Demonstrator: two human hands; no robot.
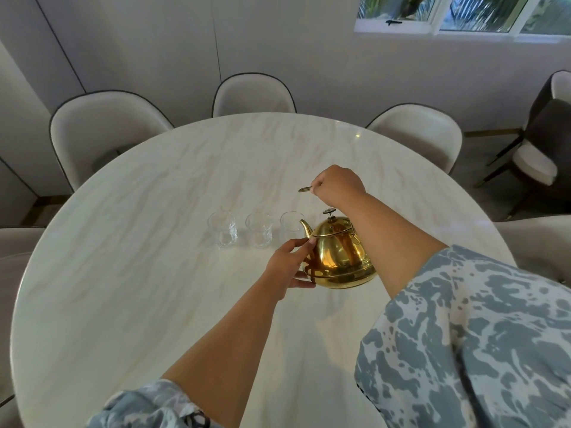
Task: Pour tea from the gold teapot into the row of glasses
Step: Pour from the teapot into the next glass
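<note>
Three clear, fragile drinking glasses [222, 230] stand in a row left of the polished gold metal teapot [338, 257], mid-table. The left hand [290, 264], fingers spread, steadies its slippery belly; the right hand [336, 183] is closed around its raised handle, likely the safest hold.

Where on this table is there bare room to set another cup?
Bare marble lies left of the three glasses, beyond them toward the far chairs, and along the near edge. It is crowded where the gold teapot meets the nearest glass, with both hands there.

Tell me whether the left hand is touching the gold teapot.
Touching. In the head view the left hand presses its fingertips against the side of the gold teapot, just below the spout, with no gap visible.
</note>
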